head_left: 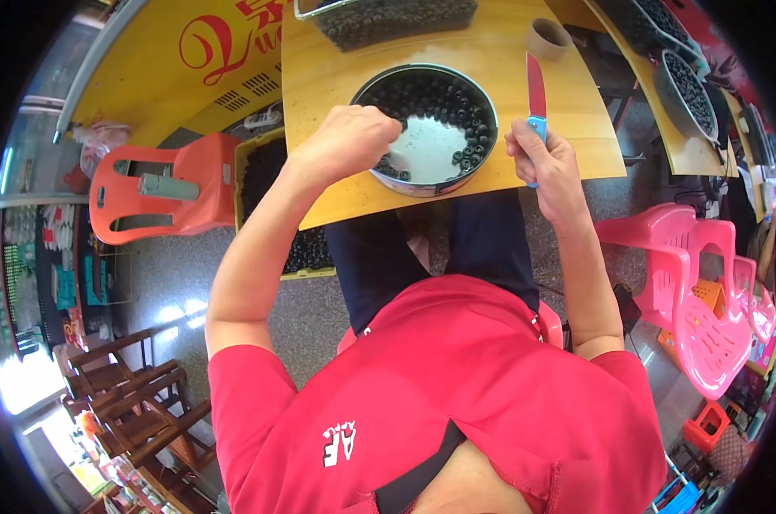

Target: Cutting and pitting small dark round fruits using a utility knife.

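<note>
Blue-handled knife (537, 108) near round metal pan (419, 189); dark, rounded pieces (473, 137).

This is looking like a shop or eatery: packaged goods (59, 227) are lining the left side, wooden chairs (141, 401) and pink plastic chairs (705, 338) are standing about, and a large yellow cabinet (143, 81) is displaying big red lettering (221, 47)
</note>
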Tool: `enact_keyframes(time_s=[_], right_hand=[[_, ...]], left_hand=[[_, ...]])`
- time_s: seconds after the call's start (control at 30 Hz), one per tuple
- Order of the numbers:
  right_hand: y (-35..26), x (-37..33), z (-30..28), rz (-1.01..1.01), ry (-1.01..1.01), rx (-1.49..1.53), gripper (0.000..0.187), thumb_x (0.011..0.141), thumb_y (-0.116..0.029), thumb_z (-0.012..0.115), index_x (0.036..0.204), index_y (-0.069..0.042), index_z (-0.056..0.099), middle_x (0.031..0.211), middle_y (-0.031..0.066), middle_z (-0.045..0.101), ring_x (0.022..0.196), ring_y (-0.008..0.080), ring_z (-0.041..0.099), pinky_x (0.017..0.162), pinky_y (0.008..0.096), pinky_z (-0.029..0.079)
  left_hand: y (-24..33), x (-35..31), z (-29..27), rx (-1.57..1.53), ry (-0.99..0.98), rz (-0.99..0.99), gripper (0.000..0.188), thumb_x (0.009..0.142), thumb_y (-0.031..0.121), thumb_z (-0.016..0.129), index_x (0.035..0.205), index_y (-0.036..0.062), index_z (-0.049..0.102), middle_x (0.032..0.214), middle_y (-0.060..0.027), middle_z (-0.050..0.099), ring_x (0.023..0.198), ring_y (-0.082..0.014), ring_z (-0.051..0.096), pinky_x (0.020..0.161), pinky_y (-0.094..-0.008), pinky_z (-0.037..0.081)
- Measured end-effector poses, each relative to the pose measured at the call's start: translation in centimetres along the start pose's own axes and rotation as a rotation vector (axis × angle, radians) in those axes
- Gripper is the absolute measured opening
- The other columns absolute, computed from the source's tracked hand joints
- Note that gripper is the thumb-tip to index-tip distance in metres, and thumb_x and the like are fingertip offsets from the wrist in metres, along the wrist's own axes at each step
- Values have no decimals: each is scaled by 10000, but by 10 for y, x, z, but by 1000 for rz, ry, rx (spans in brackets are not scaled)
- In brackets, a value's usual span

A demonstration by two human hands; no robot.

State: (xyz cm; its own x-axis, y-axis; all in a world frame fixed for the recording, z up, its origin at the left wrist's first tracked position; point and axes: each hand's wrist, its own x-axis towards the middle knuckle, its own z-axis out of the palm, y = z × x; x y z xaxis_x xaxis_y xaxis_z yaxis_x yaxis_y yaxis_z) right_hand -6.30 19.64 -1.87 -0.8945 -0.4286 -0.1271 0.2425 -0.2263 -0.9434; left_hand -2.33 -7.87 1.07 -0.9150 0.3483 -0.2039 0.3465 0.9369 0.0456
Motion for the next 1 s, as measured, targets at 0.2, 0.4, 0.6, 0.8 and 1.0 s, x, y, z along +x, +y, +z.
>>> enact_keyframes(time_s=[0.2,0.4,0.6,0.8,1.0], right_hand=[[-1,-4,-8,-13,18,11,203,934,-224,606,869,-32,629,740,8,579,488,12,378,443,172,288],[-2,-2,-2,-16,-14,6,191,936,-220,603,869,-42,619,731,-1,569,485,9,369,440,173,270],[-2,-2,3,0,-23,-9,199,939,-229,600,883,-39,615,725,-7,562,486,6,369,439,174,263],[-4,-4,5,-9,-25,-16,205,939,-234,601,885,-37,616,723,-6,562,485,6,369,438,171,268],[-4,1,20,-30,-65,-39,226,939,-248,600,937,-25,633,770,9,609,505,8,387,441,169,282]], left_hand=[[10,23,13,110,-138,49,118,760,137,633,782,22,627,769,-164,648,788,-342,642,666,-436,506],[7,18,20,46,15,65,119,753,137,666,791,31,626,794,-158,656,820,-326,651,671,-428,509],[14,24,14,168,-49,55,97,705,131,676,721,36,685,794,-146,682,800,-300,675,669,-379,539],[5,31,24,-35,91,100,135,696,94,670,805,16,676,808,-142,677,751,-277,660,644,-363,518],[15,21,-2,-1192,13,34,197,849,142,687,987,20,615,853,18,614,814,-49,576,701,-200,458]])
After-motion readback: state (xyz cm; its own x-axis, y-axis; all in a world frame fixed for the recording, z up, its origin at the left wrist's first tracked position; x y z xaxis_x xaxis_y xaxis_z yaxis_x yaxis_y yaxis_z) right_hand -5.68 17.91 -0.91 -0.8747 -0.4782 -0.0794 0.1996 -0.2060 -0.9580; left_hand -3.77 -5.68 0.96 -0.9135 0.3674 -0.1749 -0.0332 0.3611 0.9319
